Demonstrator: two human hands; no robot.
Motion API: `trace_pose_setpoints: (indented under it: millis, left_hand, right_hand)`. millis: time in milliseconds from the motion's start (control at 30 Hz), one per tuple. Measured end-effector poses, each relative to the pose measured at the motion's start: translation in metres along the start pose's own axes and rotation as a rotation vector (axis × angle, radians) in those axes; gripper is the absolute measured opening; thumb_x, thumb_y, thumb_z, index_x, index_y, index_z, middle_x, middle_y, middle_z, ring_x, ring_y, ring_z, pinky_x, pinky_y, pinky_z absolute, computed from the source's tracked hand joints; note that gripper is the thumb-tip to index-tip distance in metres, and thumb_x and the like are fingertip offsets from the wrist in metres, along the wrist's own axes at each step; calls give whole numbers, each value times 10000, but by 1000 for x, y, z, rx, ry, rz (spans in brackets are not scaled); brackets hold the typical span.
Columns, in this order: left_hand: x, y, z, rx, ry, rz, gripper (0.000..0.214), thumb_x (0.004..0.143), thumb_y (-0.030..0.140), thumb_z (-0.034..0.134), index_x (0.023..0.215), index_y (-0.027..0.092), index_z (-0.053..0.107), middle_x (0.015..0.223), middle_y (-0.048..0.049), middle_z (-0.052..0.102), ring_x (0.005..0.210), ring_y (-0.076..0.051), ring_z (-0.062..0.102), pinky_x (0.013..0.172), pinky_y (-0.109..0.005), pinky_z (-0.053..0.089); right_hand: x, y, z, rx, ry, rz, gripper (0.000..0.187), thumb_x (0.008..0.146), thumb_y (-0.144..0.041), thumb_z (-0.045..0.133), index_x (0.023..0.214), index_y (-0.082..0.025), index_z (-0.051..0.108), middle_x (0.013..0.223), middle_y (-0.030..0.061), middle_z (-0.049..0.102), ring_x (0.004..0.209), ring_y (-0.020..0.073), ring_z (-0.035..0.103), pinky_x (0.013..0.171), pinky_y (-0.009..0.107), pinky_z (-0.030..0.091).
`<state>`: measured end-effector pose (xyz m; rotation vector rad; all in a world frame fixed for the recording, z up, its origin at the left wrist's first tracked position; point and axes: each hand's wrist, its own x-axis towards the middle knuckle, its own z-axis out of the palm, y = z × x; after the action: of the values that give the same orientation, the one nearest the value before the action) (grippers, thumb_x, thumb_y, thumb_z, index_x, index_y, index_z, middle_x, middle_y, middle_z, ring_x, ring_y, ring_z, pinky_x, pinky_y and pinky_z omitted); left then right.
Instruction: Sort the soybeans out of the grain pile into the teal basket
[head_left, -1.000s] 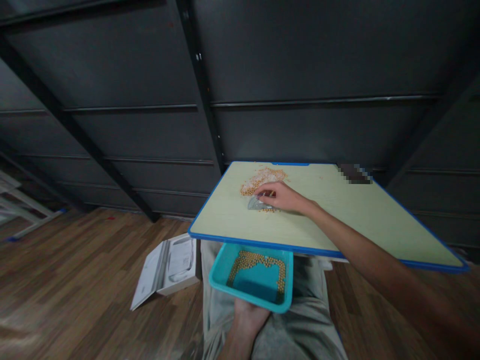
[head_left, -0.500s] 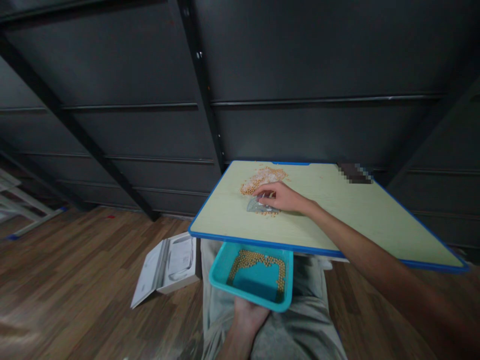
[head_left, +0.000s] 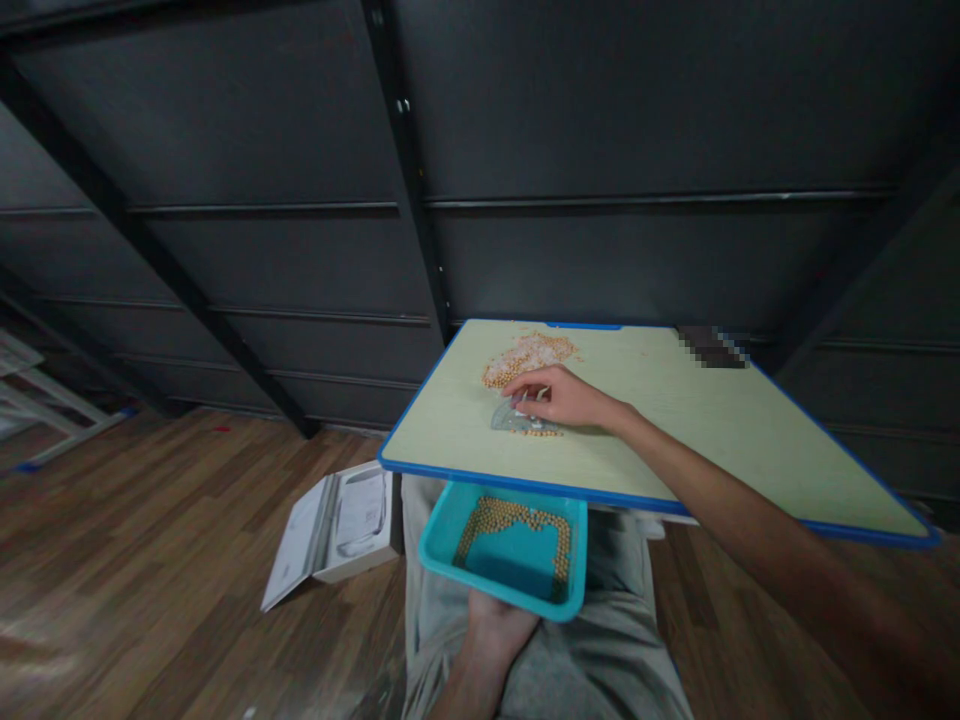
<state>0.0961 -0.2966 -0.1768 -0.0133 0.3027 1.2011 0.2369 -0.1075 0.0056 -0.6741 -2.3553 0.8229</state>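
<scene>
Now the clear plastic scraper (head_left: 512, 418) lies flat on the tabletop (head_left: 675, 430), my right hand (head_left: 559, 395) pinching its far edge with curled fingers. A few loose beans (head_left: 541, 432) sit just beside it, the mixed pile (head_left: 529, 357) just behind. Below the near edge, the teal tray (head_left: 442, 545) holds more beans. My left hand (head_left: 499, 625) supports it from underneath with the fingers hidden, so I cannot tell the grip.

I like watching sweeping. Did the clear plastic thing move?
Yes, slightly: the clear plastic piece slid toward the table's near blue edge, away from the bean pile.
</scene>
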Motion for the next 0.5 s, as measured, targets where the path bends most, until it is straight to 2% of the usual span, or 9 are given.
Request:
trace_pose_setpoints:
  millis: [133,267,367,500]
  left_hand:
    - [0,0,0,-8,46,12,327,895,360,456,1069,270,718,1023,-67,761,1061,-285,641,1016,-499,413]
    - [1,-1,-2,-18,48,35,337,904,362,435,1073,285,716,1017,-63,764,1048,-285,649,1010,-498,420]
    - [1,-2,0,-28,33,20,343,906,355,433,1117,291,695,1067,-64,752,1023,-277,658,1021,-513,410]
    - [-1,-2,9,-26,45,-5,323,896,353,461,1073,257,714,1018,-66,763,1082,-282,639,1033,-509,405]
  right_hand:
    - [0,-2,1,39,-6,35,271,844,-236,628,1100,-165,682,932,58,721,767,140,640,701,275,497]
    - [-1,-5,1,34,-17,7,280,821,-203,638,1095,-169,687,934,60,722,787,144,641,729,282,501]
    - [-2,-6,1,37,-53,11,303,791,-185,662,1093,-175,689,936,54,720,795,146,643,740,279,503]
    - [-2,-9,3,80,-129,50,318,771,-212,688,1088,-189,692,926,43,720,735,134,633,693,266,500]
